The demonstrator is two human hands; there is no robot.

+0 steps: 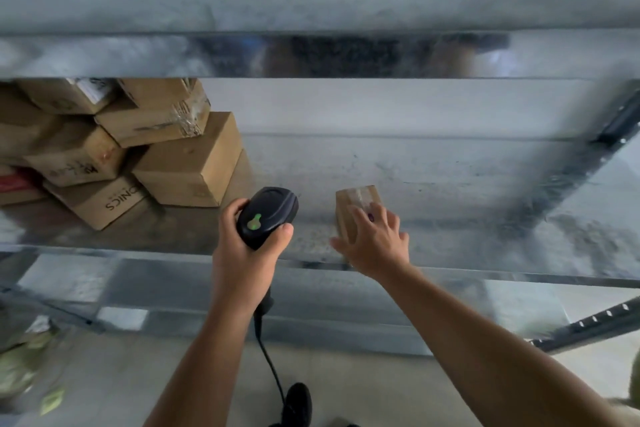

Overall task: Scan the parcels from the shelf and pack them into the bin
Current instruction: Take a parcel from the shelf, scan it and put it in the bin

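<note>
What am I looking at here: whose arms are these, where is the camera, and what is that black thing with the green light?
There is no machine here. A person works with two bare hands, and the single picture comes from a camera worn on their head, looking forward and down. The left hand grips a black handheld barcode scanner with a green light lit and its black cable hanging down. The right hand lies with fingers spread on a small brown taped cardboard parcel on the grey metal shelf. Further left on that shelf sits a pile of brown cardboard boxes.
</note>
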